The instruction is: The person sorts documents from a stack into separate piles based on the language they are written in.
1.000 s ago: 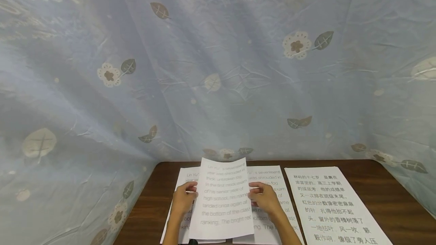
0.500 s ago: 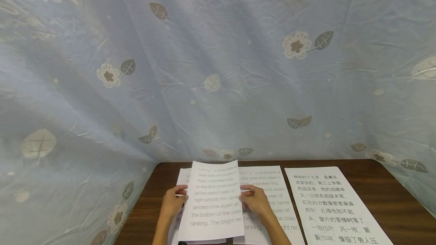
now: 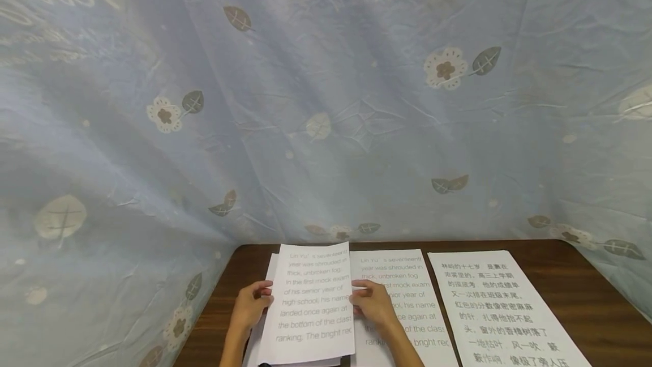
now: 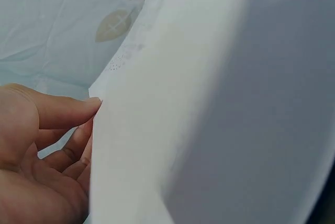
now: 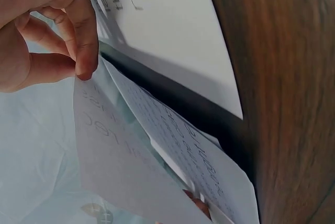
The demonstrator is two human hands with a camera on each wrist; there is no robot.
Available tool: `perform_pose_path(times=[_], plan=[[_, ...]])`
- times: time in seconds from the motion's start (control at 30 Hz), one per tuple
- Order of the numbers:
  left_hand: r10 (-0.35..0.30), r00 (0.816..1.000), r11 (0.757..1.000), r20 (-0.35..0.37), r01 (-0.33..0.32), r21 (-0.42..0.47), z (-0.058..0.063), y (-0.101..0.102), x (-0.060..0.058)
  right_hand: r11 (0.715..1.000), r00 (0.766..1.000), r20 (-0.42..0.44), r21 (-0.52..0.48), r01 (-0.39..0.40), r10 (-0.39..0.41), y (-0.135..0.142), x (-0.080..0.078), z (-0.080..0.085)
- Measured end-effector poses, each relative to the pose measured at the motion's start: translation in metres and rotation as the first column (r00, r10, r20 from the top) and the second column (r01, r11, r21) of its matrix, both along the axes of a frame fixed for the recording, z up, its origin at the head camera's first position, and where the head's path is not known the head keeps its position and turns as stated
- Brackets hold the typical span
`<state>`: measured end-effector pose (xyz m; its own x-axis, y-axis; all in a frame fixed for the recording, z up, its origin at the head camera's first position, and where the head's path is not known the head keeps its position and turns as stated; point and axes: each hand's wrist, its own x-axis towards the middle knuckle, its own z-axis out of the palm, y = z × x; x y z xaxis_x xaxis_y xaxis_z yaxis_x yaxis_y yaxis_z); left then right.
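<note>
Both hands hold a white printed sheet [image 3: 313, 304], raised above the table with large English text facing me. My left hand [image 3: 248, 306] pinches its left edge; the thumb shows plainly against the paper [image 4: 136, 130] in the left wrist view. At the opposite edge my right hand [image 3: 374, 302] pinches between thumb and fingers, as the right wrist view also shows. Behind and below the held sheet lies more white paper [image 3: 273, 268], mostly hidden. Another English-text sheet [image 3: 407, 304] lies just to the right, partly covered by my right hand and forearm.
Farther right, paper with Chinese text [image 3: 494, 304] lies on the dark wooden table [image 3: 555, 276]. A blue-grey cloth with leaf and flower prints [image 3: 326, 101] hangs behind the table and along its left side. A small black object [image 3: 264, 365] shows at the bottom edge.
Both hands have moved left with the sheet, which also sits slightly lower. More of the English-text sheet on the right is uncovered, and less of the paper underneath shows at the left.
</note>
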<state>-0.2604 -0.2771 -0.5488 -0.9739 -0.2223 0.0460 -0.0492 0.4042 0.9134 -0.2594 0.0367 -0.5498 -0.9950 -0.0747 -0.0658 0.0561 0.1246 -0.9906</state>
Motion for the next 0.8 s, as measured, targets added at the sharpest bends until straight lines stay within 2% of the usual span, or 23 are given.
perform_pose_path(times=[0.37,0.8], plan=[[0.002,1.0,1.0,0.016,-0.002,0.03,-0.007,-0.019,-0.001,1.0,1.0,0.011,0.012,-0.01,0.01,-0.015,0.0,-0.004],[-0.001,1.0,0.999,0.018,0.0,0.047,-0.001,-0.03,-0.002,1.0,1.0,-0.005,-0.007,-0.009,0.009,-0.029,-0.002,-0.005]])
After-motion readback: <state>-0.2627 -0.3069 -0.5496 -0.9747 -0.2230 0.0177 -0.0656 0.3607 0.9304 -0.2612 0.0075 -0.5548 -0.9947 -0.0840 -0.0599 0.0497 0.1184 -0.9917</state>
